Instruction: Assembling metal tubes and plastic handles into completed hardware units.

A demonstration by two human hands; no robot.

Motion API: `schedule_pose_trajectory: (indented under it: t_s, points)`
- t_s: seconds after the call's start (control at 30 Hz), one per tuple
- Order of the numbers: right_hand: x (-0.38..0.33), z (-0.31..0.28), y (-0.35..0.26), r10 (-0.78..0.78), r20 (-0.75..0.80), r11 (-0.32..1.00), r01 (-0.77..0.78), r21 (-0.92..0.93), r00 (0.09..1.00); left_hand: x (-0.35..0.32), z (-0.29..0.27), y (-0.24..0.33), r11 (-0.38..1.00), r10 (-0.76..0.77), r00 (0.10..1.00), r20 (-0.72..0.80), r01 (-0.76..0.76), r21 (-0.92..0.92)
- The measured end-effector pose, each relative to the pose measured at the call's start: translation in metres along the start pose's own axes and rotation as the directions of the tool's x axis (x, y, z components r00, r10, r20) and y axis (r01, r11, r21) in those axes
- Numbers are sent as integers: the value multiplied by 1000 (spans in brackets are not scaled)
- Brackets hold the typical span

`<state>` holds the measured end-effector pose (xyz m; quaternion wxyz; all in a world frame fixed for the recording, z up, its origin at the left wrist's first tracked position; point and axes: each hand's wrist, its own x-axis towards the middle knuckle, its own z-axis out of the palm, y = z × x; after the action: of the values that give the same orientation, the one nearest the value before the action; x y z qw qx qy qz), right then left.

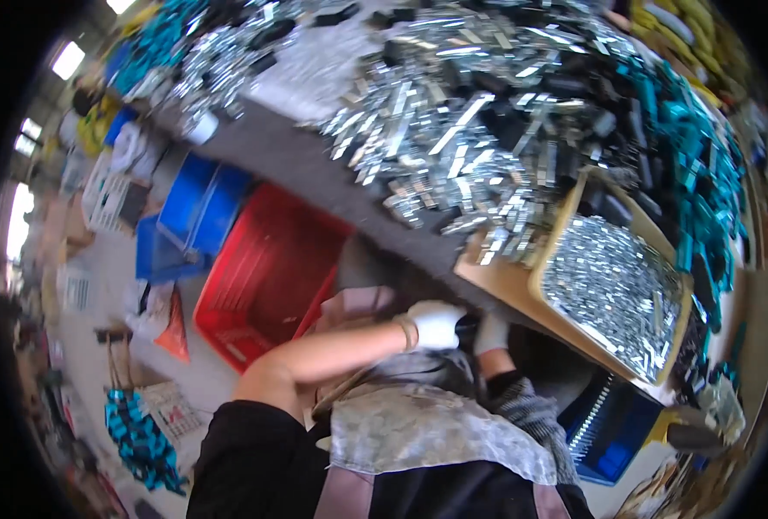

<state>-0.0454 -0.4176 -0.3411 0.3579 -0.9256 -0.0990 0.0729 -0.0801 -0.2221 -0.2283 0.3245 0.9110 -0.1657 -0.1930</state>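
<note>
My left hand (437,325), in a white glove, is low in front of my lap, just short of the table edge. Its fingers look curled against a small dark thing (467,330) whose kind I cannot make out. Close on the other side of that thing is my right hand (492,334), also in a white glove. Blur and the dark space under the table hide its fingers. A stained grey apron (436,428) covers my lap just below both hands.
A red crate (271,268) stands at my left, with blue bins (202,203) beyond it. Shiny metal pieces (453,130) are heaped on the table. A beige tray (535,281) full of small metal parts sits at the right, above a dark blue bin (613,458).
</note>
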Motion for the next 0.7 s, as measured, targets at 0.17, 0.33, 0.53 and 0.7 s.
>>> schedule_pose_trajectory:
  t_s: [0.17, 0.33, 0.53, 0.7]
  points:
    - [-26, -64, 32, 298, 229, 737, -376, 561, 927, -154, -218, 17, 983, -133, 953, -272, 91, -160]
    - [-36, -65, 51, 595, 462, 58, -608, 791, 658, -284, -259, 9, 677, -691, 608, -391, 354, -645]
    - [-22, -33, 3, 354, 627, 286, -719, 633, 693, -280, -156, -124, 727, -675, 502, -541, 576, -374]
    - [-41, -23, -2, 363, 607, 370, -708, 602, 707, -243, -48, -235, 164, -871, 467, -151, -13, -986]
